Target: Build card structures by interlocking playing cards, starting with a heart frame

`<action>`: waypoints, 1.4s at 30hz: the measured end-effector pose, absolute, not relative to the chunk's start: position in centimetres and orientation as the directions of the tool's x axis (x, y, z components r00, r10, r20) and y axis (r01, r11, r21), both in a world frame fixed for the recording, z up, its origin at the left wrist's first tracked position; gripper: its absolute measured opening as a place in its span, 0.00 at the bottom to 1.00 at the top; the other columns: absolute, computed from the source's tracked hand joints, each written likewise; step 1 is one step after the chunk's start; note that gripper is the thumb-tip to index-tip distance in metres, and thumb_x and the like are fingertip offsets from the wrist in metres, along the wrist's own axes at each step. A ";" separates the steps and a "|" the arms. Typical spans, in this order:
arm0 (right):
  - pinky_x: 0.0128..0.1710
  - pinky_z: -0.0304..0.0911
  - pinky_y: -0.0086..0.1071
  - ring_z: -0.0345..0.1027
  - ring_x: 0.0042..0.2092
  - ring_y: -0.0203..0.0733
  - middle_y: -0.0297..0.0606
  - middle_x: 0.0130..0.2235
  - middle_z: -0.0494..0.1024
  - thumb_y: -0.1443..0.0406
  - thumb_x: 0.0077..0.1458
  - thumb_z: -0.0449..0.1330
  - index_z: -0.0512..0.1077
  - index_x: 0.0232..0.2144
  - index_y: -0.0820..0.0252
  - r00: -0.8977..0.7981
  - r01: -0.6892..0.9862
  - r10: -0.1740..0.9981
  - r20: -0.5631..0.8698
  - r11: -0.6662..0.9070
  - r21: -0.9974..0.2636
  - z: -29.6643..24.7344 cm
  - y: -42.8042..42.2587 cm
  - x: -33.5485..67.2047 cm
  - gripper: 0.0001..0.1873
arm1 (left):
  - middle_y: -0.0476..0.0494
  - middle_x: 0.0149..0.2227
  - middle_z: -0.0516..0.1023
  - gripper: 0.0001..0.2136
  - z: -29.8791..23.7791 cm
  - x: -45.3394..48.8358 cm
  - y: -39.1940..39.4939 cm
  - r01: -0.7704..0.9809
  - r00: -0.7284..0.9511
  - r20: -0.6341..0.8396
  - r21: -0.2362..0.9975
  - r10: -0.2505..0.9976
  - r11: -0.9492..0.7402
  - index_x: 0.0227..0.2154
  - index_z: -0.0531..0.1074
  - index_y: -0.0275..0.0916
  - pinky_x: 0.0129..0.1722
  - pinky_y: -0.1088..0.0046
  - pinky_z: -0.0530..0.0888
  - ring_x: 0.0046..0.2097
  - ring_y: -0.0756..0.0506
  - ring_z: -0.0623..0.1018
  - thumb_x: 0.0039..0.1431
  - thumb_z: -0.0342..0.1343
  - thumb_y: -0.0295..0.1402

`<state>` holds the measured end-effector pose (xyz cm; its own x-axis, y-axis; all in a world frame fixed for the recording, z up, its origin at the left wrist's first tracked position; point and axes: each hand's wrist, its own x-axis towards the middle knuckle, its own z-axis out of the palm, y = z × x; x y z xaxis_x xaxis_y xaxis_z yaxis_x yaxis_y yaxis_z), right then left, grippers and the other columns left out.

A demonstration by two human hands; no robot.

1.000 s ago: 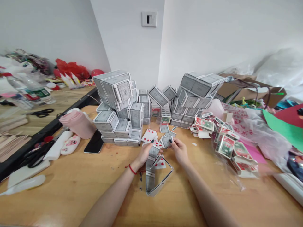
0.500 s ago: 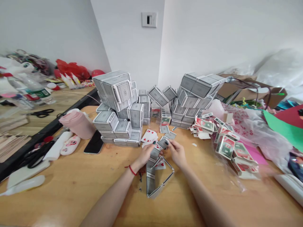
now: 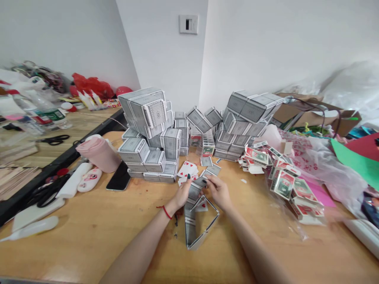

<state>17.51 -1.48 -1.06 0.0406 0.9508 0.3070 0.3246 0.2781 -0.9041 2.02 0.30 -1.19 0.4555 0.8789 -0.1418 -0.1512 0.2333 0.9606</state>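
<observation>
A strip of joined playing cards (image 3: pixel 191 225), grey backs showing, stands bent into an angular loop on the table in front of me. My left hand (image 3: pixel 181 196) grips the far end of this strip, its thumb raised. At the same end, my right hand (image 3: pixel 218 192) pinches a grey-backed card (image 3: pixel 201 180) between thumb and fingers. Face-up heart cards (image 3: pixel 187 169) lie just beyond my hands, and another heart card (image 3: pixel 202 205) lies inside the loop. Loose grey-backed cards (image 3: pixel 213 170) rest past my right fingertips.
Stacks of card-covered boxes stand at the back left (image 3: pixel 148 154) and back right (image 3: pixel 239 126). Opened card packs (image 3: pixel 283 183) pile up on the right beside plastic bags (image 3: pixel 334 165). On the left are a phone (image 3: pixel 118 176), a pink cup (image 3: pixel 99 154), black scissors (image 3: pixel 53 191) and a glue bottle (image 3: pixel 35 228).
The view has shifted slightly. My left thumb has lifted from the strip, and my right fingers have moved slightly left over the card at its far end.
</observation>
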 end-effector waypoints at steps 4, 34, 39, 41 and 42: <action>0.36 0.63 0.34 0.67 0.33 0.41 0.36 0.30 0.74 0.61 0.51 0.53 0.72 0.34 0.57 0.042 0.313 0.963 0.268 0.242 -0.918 -1.1 -1.6 17.2 0.11 | 0.41 0.27 0.78 0.25 -0.9 1.8 0.4 -0.146 0.449 -0.136 0.964 0.883 0.223 0.31 0.76 0.33 0.35 0.68 0.72 0.32 0.44 0.76 0.56 0.42 0.49; 0.32 0.62 0.33 0.66 0.32 0.41 0.38 0.30 0.74 0.57 0.49 0.57 0.74 0.29 0.57 -0.099 0.430 0.977 0.190 0.215 -0.877 -0.5 -2.4 19.6 0.11 | 0.42 0.29 0.79 0.20 0.1 1.1 0.2 -0.336 0.336 -0.238 0.874 0.911 0.352 0.42 0.70 0.34 0.26 0.69 0.72 0.26 0.44 0.77 0.50 0.52 0.42; 0.45 0.58 0.39 0.62 0.44 0.48 0.41 0.39 0.71 0.59 0.37 0.66 0.72 0.40 0.55 -0.358 0.545 0.900 0.247 0.416 -0.728 0.3 -3.3 17.7 0.23 | 0.42 0.26 0.79 0.21 0.4 0.5 0.4 -0.356 0.287 -0.219 0.879 0.933 0.316 0.43 0.68 0.32 0.26 0.70 0.72 0.25 0.44 0.77 0.49 0.53 0.42; 0.44 0.58 0.40 0.62 0.43 0.47 0.41 0.38 0.71 0.61 0.39 0.65 0.72 0.38 0.56 -0.367 0.585 0.900 0.234 0.419 -0.694 0.3 -3.4 17.4 0.20 | 0.42 0.26 0.79 0.20 0.3 0.5 0.4 -0.327 0.259 -0.214 0.898 0.942 0.294 0.41 0.69 0.32 0.24 0.70 0.72 0.25 0.44 0.77 0.49 0.53 0.42; 0.43 0.59 0.39 0.62 0.42 0.47 0.41 0.37 0.70 0.62 0.40 0.64 0.71 0.37 0.56 -0.354 0.603 0.908 0.224 0.405 -0.687 0.1 -3.4 17.4 0.17 | 0.42 0.27 0.79 0.20 0.3 0.4 0.4 -0.318 0.253 -0.207 0.905 0.945 0.283 0.40 0.70 0.32 0.24 0.71 0.72 0.25 0.44 0.77 0.48 0.54 0.42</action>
<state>17.43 -3.37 0.13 -0.3541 0.9080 0.2238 0.6034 0.4046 -0.6872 0.44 0.37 0.27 0.2527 0.9452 -0.2069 -0.3175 0.2830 0.9050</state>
